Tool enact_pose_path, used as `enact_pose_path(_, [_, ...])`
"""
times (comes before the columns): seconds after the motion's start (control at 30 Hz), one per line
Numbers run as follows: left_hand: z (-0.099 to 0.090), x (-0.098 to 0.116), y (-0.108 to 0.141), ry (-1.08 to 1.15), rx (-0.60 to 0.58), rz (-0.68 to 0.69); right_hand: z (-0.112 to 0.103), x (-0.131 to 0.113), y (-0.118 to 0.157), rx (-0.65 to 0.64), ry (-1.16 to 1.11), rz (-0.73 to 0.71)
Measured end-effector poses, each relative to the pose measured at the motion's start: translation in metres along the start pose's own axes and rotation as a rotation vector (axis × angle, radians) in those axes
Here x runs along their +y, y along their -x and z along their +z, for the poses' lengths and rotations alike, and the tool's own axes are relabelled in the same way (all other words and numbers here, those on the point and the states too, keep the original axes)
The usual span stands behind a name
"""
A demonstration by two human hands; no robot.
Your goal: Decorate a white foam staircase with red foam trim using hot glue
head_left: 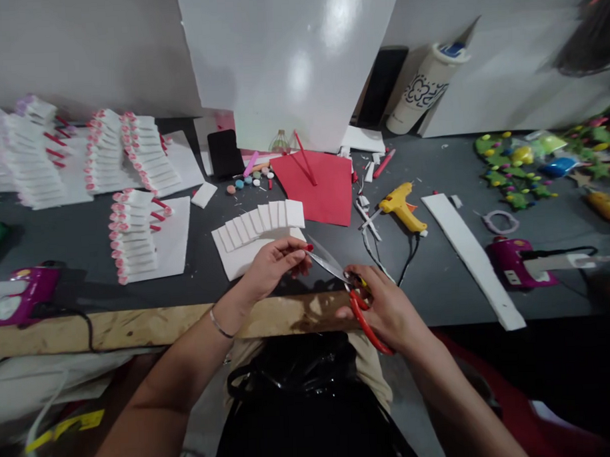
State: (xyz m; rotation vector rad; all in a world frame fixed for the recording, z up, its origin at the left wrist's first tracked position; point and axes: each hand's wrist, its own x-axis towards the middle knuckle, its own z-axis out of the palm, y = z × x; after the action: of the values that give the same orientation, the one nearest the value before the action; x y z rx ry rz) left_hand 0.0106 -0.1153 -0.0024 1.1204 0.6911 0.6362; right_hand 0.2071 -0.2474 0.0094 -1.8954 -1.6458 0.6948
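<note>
My right hand [380, 306] grips a pair of scissors [331, 264] by their red handles, with the blades parted and pointing left. Between the thumb and fingers of my left hand [279, 263] is a small red piece [308, 248], right at the blade tips. Whether it is paper or foam I cannot tell. Just behind my left hand, a row of overlapping white rectangles [259, 220] lies on a white sheet [226, 254]. Farther back rests a red sheet [328, 188] with a thin red strip [305, 158] on it.
A yellow glue gun [403, 207] and a long white strip [473, 259] lie to the right. White pieces with pink ends [132, 238] stand on sheets at left. A bottle [425, 87] leans at the back; purple power sockets [519, 261] sit at both sides.
</note>
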Motion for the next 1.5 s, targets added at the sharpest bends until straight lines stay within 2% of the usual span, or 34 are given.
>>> enact_pose_path(0.33, [0.003, 0.002, 0.001, 0.024, -0.082, -0.03, -0.003, -0.002, 0.002, 0.023, 0.067, -0.07])
enact_pose_path(0.77, [0.001, 0.0, 0.0, -0.02, -0.091, -0.092, 0.002, 0.006, 0.008, 0.118, 0.042, -0.174])
enact_pose_path(0.87, [0.002, 0.0, 0.0, -0.003, -0.098, -0.084, -0.001, 0.016, 0.01, 0.179, 0.039, -0.144])
enact_pose_path(0.97, [0.003, 0.001, 0.0, 0.002, -0.099, -0.078, -0.01, 0.026, 0.009, 0.218, 0.131, -0.028])
enact_pose_path(1.07, [0.003, 0.001, -0.001, -0.059, -0.057, -0.066, -0.017, 0.034, 0.004, 0.197, 0.29, 0.072])
enact_pose_path(1.13, [0.002, 0.0, -0.002, -0.147, 0.004, -0.011, -0.018, 0.041, 0.0, 0.184, 0.364, 0.082])
enact_pose_path(1.3, [-0.002, -0.003, -0.001, -0.341, 0.135, 0.148, -0.016, 0.05, -0.007, 0.135, 0.44, -0.047])
enact_pose_path(1.37, [-0.003, -0.004, -0.001, -0.385, 0.161, 0.173, -0.018, 0.043, -0.008, 0.143, 0.506, -0.086])
enact_pose_path(1.43, [-0.003, -0.006, -0.002, -0.421, 0.178, 0.185, -0.02, 0.028, -0.011, 0.216, 0.527, -0.109])
enact_pose_path(1.5, [-0.004, -0.008, -0.003, -0.46, 0.19, 0.194, -0.016, 0.008, -0.016, 0.314, 0.418, -0.146])
